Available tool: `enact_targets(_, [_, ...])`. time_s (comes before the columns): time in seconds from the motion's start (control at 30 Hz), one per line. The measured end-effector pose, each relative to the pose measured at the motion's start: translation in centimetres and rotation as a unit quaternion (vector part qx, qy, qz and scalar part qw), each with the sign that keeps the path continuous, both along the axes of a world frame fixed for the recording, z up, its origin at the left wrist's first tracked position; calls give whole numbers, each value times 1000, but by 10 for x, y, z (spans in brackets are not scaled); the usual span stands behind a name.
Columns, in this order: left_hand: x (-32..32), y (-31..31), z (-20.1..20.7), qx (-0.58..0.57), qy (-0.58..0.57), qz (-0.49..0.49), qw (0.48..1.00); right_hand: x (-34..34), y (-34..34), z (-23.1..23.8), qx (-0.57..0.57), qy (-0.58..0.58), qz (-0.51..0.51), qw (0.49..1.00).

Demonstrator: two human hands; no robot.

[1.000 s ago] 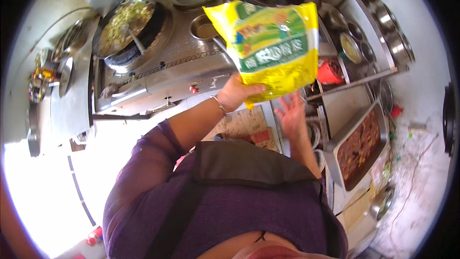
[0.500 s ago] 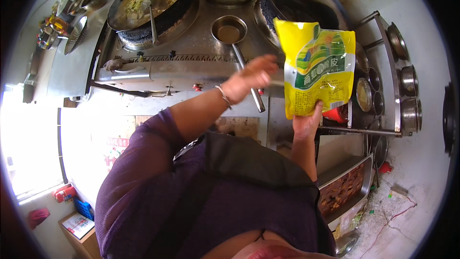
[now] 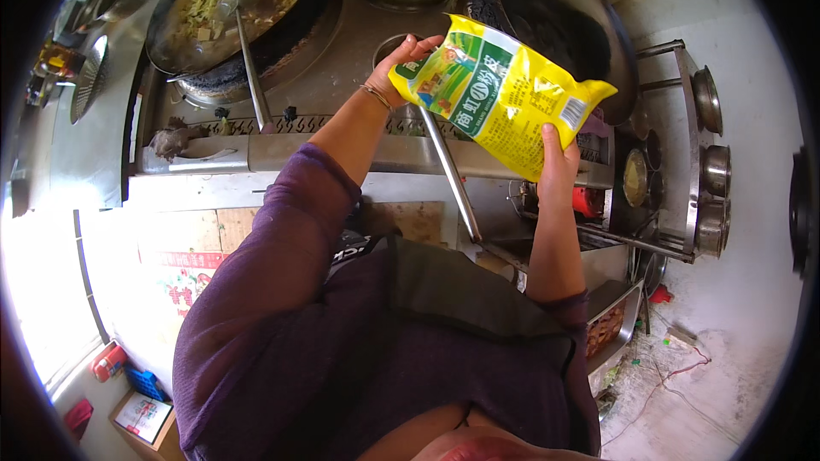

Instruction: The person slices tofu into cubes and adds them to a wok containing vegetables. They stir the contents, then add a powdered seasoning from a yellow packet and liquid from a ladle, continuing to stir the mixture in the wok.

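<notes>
Behind the yellow bag (image 3: 504, 102), a ladle (image 3: 449, 172) partly hides.

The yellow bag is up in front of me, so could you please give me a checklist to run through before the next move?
1. Right hand gripping the yellow bag, thumb on its front: ok.
2. Left hand at the bag's left end: ok.
3. Right hand free: not ok, occupied by the bag.
4. Bag sealed or opened: cannot tell.
5. Ladle resting in the food-filled wok: ok.
</notes>
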State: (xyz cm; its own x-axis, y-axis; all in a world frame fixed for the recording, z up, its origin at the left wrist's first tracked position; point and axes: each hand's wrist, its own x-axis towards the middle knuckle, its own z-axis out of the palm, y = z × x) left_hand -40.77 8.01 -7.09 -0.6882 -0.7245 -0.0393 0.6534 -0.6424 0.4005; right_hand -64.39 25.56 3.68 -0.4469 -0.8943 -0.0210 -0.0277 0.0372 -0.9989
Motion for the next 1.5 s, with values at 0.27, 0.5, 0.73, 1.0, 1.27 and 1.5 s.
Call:
enact_targets(0.27, [-6,-9,-37,145,85,55,984,14,-50,24,9,103,8,995])
enact_targets(0.5, [5,-22,-45,195,-3,81,977,5,-45,0,18,4,-55,998])
enact_targets(0.73, [7,-26,-52,300,-76,121,943,3,-50,-3,-22,-23,-73,997])
enact_targets(1.0, [6,-42,-68,311,-96,191,926,-1,-68,2,-38,-65,-94,993])
enact_targets(1.27, [-1,-44,-72,106,-318,246,909,-18,-51,-61,-16,-241,-98,965])
enact_targets(1.5, [18,-36,-46,-17,-323,255,911,-13,-58,24,31,-41,-26,998])
